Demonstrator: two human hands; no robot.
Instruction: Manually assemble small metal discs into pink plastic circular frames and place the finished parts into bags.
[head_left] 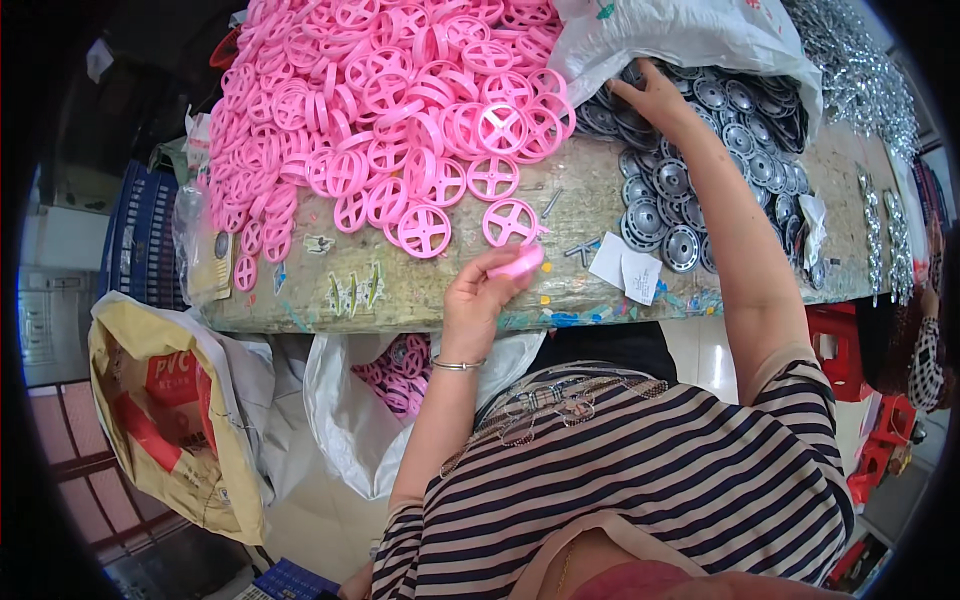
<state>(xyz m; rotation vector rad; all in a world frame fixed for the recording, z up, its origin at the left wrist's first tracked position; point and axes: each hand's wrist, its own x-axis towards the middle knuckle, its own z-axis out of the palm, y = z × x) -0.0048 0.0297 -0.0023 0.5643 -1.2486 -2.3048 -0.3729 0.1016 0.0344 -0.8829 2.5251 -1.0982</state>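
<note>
Near the table's front edge, my left hand (480, 300) is closed around a pink plastic wheel (518, 263), seen nearly edge-on. Other pink four-spoked wheels (424, 231) lie just beyond it in a large heap. My right arm stretches far forward to the mouth of a white woven sack (690, 35). There my right hand (655, 98) has thumb and forefinger apart over dark grey, silver-patterned discs like wheel covers (681, 247). One dark disc shows between these fingers; whether they touch it I cannot tell. The other fingers are partly hidden.
Small metal pins (582, 249) and white paper slips (626, 268) lie between the heaps. Silver tinsel-like parts (865, 80) fill the far right. Below the edge stand an open white sack (345, 440) with pink pieces and a yellow paper sack (245, 490). Red stools (838, 350) stand at right.
</note>
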